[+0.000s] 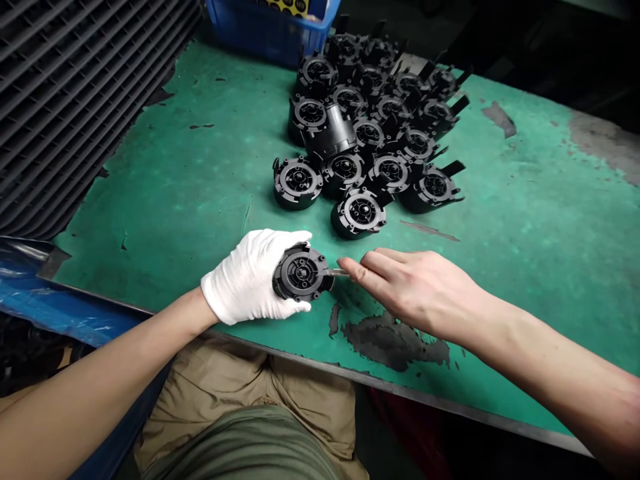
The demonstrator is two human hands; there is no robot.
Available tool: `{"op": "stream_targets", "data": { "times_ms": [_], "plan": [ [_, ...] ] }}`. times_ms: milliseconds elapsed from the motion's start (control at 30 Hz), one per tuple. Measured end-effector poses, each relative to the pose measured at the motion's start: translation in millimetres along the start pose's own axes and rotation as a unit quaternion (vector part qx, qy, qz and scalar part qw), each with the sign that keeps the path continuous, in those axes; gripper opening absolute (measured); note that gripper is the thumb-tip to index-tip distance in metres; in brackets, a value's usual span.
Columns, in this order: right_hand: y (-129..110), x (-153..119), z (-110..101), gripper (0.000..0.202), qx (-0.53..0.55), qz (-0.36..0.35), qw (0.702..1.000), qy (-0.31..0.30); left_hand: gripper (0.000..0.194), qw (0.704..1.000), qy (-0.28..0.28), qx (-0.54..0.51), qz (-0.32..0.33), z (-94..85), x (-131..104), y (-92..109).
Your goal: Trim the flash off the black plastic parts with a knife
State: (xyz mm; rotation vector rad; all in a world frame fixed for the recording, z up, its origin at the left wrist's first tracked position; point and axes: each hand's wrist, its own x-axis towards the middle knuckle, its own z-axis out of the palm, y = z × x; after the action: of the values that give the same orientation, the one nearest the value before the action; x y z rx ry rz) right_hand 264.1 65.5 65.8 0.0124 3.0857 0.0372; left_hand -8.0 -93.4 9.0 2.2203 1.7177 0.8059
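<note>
My left hand (253, 277), in a white glove, is wrapped round a round black plastic part (301, 272) near the table's front edge. The part's open face with ribs and small posts points up. From the right, my bare right hand (400, 277) pinches a thin metal tool (339, 272). The tool's tip touches the right rim of the part; the handle is mostly hidden by my fingers. Beyond my hands, a similar black part (359, 212) stands at the front of a group of several like it.
One black part (333, 133) lies tilted on top of the group. A blue bin (270, 33) stands behind it. Black slatted trays (85, 87) fill the back left. The green table (210, 173) has dark worn patches; blue plastic sheeting (55, 300) hangs at the left edge.
</note>
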Motion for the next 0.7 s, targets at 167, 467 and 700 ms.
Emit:
{"op": "stream_targets", "data": {
  "times_ms": [167, 467, 700],
  "plan": [
    [3, 0, 2, 0.042, 0.008, 0.001, 1.0, 0.028, 0.104, 1.0, -0.003, -0.008, -0.006, -0.7, -1, -2],
    [-69, -32, 12, 0.038, 0.111, 0.2, 0.955, 0.187, 0.115, 0.992, 0.105, 0.019, -0.065, 26.1, -2, 26],
    [-135, -28, 18, 0.051, 0.19, 0.322, 0.918, 0.132, 0.082, 0.99, 0.116, -0.007, -0.085, 34.4, -4, 48]
  ]
}}
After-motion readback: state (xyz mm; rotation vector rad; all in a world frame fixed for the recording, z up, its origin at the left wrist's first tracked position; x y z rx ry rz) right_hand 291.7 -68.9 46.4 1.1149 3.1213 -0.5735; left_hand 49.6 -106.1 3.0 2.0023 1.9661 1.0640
